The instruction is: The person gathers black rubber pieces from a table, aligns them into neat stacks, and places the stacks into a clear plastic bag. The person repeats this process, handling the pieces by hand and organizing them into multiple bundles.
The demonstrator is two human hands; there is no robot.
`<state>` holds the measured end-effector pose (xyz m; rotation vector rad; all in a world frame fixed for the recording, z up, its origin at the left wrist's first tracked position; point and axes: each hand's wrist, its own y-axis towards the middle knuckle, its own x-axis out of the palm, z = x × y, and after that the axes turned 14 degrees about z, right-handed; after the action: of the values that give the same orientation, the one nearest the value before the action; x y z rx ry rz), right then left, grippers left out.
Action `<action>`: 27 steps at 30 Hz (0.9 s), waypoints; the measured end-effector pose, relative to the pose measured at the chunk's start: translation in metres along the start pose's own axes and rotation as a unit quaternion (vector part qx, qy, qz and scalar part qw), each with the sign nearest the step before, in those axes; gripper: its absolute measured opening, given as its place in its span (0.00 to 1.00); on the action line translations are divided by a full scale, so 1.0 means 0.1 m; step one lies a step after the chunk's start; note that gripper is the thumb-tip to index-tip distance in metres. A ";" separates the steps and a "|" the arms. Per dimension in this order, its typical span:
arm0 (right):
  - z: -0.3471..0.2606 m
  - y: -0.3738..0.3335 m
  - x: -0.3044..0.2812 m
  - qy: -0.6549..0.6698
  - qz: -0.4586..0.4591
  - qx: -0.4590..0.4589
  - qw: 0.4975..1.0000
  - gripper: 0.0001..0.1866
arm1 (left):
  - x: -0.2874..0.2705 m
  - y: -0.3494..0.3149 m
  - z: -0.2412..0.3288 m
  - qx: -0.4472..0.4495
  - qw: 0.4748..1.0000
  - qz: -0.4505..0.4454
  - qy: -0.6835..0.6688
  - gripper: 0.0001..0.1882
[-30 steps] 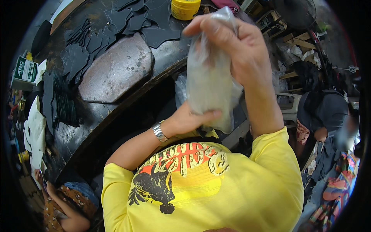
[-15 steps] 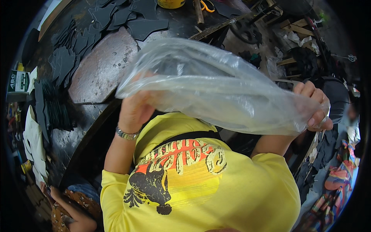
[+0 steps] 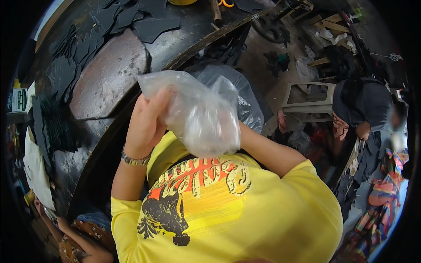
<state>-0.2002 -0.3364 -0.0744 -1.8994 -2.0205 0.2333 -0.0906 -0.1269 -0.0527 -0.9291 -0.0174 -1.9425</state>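
Handling the clear bag (image 3: 206, 129) mid-frame, we pinch its left side in our curled left hand (image 3: 147, 122); plastic veils our right hand (image 3: 223, 116), whose grip we cannot tell. The next move likely calls for steadiness.

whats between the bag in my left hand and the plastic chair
In the head view, more clear plastic lies between the held bag and the chair, then some floor.
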 end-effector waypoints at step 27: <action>-0.13 -0.36 -0.22 -0.511 0.155 -0.195 0.823 0.47 | 0.29 0.47 -0.68 -0.083 0.877 -0.123 0.457 0.33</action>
<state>-0.2283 -0.3623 -0.0528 -2.7326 -2.4613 1.2469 -0.1033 -0.1998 -0.0993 -0.0242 0.6119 -2.4786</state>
